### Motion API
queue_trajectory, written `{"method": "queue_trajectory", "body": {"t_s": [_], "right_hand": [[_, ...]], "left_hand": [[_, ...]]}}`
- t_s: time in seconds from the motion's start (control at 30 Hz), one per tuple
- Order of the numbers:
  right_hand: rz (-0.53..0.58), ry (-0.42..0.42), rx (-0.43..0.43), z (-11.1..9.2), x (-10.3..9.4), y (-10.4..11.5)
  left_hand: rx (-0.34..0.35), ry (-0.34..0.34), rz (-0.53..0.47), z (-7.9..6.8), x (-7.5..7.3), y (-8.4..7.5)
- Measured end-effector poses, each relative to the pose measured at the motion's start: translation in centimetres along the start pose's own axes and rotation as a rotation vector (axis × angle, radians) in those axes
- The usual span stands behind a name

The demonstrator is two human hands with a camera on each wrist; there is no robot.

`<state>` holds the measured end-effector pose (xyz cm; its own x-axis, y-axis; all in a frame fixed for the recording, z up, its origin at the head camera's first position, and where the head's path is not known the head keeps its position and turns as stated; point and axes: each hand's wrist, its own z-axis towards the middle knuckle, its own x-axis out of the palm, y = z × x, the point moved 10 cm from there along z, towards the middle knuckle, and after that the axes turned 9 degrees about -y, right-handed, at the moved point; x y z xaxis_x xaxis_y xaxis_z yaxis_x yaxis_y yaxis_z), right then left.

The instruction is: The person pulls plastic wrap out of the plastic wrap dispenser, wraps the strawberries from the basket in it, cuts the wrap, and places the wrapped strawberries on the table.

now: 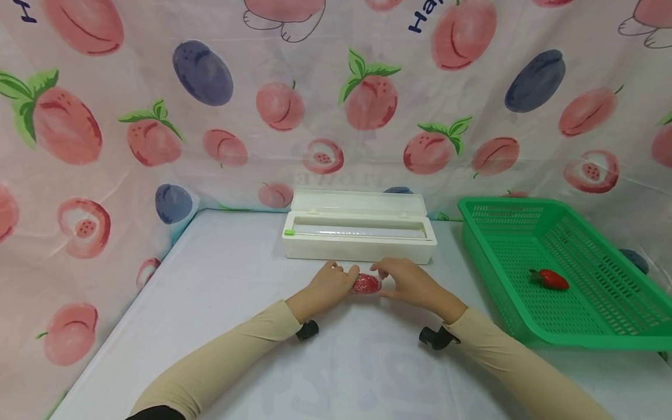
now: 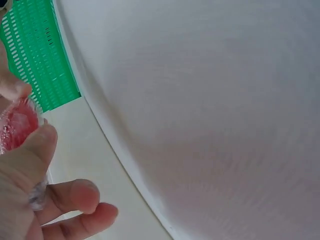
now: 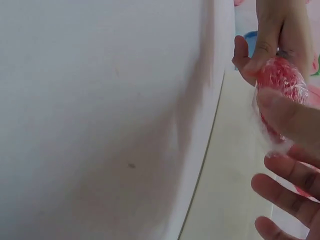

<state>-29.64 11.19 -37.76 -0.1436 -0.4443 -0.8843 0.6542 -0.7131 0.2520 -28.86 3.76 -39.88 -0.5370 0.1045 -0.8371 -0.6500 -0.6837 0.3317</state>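
Observation:
A red item wrapped in clear cling film [image 1: 366, 284] is held between my hands over the middle of the table. My left hand [image 1: 329, 284] grips its left end, the thumb pressed on the film in the right wrist view. Crumpled film [image 2: 37, 196] shows under that thumb in the left wrist view. My right hand [image 1: 412, 284] is around the right end with fingers spread. In the right wrist view its thumb [image 3: 287, 117] overlaps the wrapped red item [image 3: 282, 82], and the other fingers extend beside the film's loose end.
Behind my hands stands a white cling film dispenser box [image 1: 359, 252], its lid [image 1: 359, 203] raised and a roll [image 1: 359, 231] inside. On the right a green basket [image 1: 530, 326] holds one red pepper [image 1: 552, 279]. A fruit-patterned cloth [image 1: 325, 105] hangs behind the white table [image 1: 231, 262].

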Motion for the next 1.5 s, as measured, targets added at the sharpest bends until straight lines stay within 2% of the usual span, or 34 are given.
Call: {"method": "queue_trajectory", "body": {"t_s": [0.1,0.23,0.33,0.53,0.77,0.93,1.07,1.33,1.5], "right_hand": [[-0.088,-0.048,-0.042,0.1,-0.3,0.5],[-0.194,-0.131,-0.114,0.1,-0.9,1.4],[-0.244,-0.189,-0.164,0.2,-1.1,2.0],[-0.266,-0.210,-0.195,1.0,-0.8,2.7],[-0.319,-0.232,-0.221,2.7,0.0,4.3],[-0.367,-0.266,-0.258,4.3,1.0,5.9],[-0.379,-0.248,-0.273,5.8,2.2,7.2],[-0.363,-0.176,-0.340,8.4,5.2,10.4],[-0.350,-0.113,-0.332,10.4,7.0,11.7]], "left_hand": [[-0.015,0.049,-0.026,0.0,0.1,0.4],[-0.082,0.137,-0.096,-0.1,0.2,1.6],[-0.114,0.148,-0.119,-0.1,-0.1,2.5],[-0.141,0.071,-0.132,-0.8,-0.9,4.0],[-0.200,0.068,-0.235,-2.3,-1.2,6.1],[-0.198,-0.029,-0.290,-3.3,-2.6,8.1],[-0.179,-0.065,-0.268,-4.5,-3.2,9.7],[-0.180,-0.025,-0.246,-7.4,-3.7,12.9],[-0.215,0.002,-0.230,-9.0,-3.6,15.1]]}}
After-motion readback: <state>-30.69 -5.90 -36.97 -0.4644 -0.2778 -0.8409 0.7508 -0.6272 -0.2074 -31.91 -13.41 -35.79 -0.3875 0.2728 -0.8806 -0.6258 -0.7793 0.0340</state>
